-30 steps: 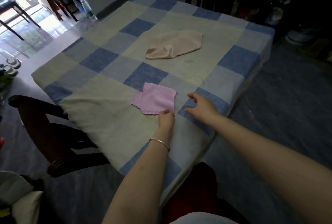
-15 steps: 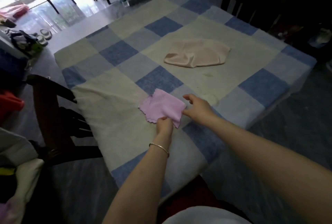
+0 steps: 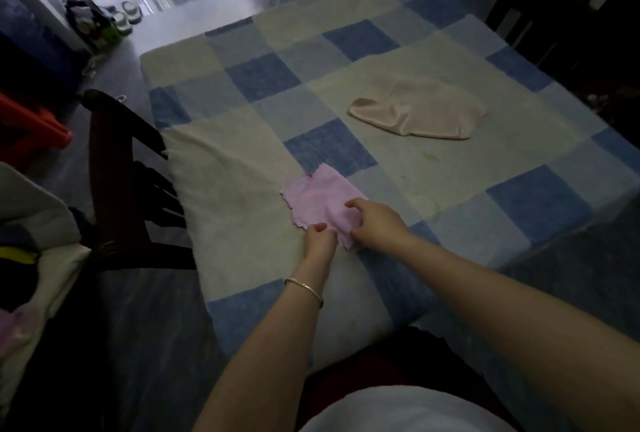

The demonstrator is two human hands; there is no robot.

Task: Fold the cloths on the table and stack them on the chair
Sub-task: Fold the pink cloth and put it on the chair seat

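Near the bottom middle of the frame, your left hand (image 3: 320, 236) and your right hand (image 3: 375, 222) now both pinch the near edge of the small pink square cloth (image 3: 322, 199) on the blue-and-cream checked table (image 3: 242, 154), where a moment ago your right hand lay open beside it, so I think the fold can start.

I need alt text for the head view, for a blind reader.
The left hand and right hand pinch a pink cloth on a table with a checked cover. A beige cloth lies farther back; a dark chair stands at the left.
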